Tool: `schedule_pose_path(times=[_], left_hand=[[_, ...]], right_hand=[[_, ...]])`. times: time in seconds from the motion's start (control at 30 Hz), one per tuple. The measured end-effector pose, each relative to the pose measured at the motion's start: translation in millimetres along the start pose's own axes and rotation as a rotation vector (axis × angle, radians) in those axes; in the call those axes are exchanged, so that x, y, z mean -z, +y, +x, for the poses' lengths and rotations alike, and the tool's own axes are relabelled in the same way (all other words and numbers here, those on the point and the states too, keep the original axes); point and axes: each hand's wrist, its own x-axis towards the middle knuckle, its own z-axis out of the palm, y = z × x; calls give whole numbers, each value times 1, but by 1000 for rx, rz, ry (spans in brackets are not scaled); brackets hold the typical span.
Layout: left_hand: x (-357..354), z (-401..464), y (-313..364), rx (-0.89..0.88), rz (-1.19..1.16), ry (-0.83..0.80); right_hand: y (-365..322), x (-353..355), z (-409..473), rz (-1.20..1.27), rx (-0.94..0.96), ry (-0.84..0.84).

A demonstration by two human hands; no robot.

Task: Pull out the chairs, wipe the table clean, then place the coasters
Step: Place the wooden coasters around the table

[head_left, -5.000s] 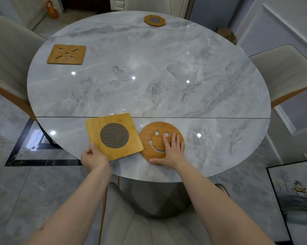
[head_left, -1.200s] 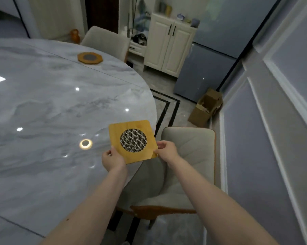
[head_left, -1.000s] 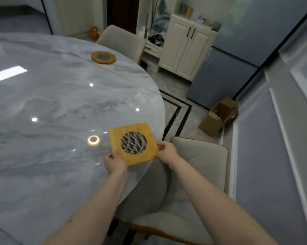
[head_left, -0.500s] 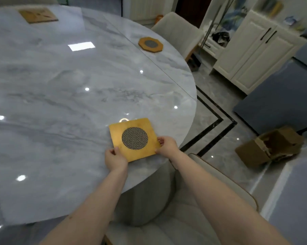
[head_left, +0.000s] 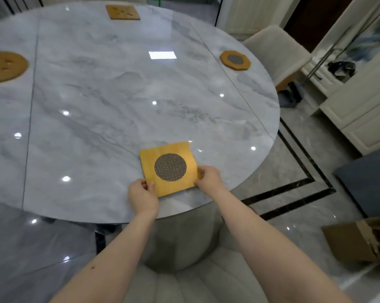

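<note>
Square coaster [head_left: 170, 167] lower, both hands pinching

a round grey marble table [head_left: 119, 95] carries four wooden coasters: a square mesh one [head_left: 170, 168] near the front edge, an octagonal one [head_left: 235, 60], a round one [head_left: 5, 66], and a square cut-out one [head_left: 122, 12].
</note>
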Motion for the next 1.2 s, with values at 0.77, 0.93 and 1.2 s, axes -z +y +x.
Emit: schedule_pose_path(times=[0.77, 0.93, 1.2], left_hand=[[-10, 13, -13, 76, -6, 26], [-10, 15, -15, 84, -15, 22], [-9, 14, -15, 96, -3, 6]], right_hand=[[2, -19, 10, -131, 63, 88], [1, -19, 10, -163, 64, 73], [-1, -16, 10, -208, 56, 55]])
